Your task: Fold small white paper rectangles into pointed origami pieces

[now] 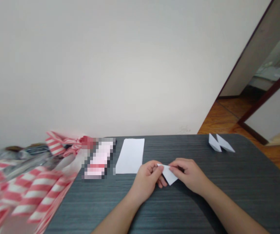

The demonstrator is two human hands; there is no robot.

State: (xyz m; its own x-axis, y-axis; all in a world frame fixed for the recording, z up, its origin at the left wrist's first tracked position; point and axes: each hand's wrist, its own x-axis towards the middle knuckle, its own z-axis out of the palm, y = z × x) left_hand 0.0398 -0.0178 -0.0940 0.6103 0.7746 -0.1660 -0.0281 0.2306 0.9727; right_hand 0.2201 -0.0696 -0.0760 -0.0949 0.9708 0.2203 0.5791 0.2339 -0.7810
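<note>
A small folded piece of white paper [170,175] is held between my two hands over the dark table, one corner pointing down toward me. My left hand [150,175] pinches its upper left corner between thumb and fingers. On the other side, my right hand [187,174] grips the upper right edge, thumb on top. Parts of the paper are covered by my fingers. Beyond my left hand lies a stack of white paper sheets [131,155]. Toward the far right of the table sits a folded white paper shape [220,143] with two pointed wings.
The dark wood-grain table [101,201] stands against a pale wall [130,65]. A blurred-out pink and white item [99,157] lies near its left edge. Red-and-white striped cloth [37,187] is heaped on the left. Wooden floor [218,113] shows at the right.
</note>
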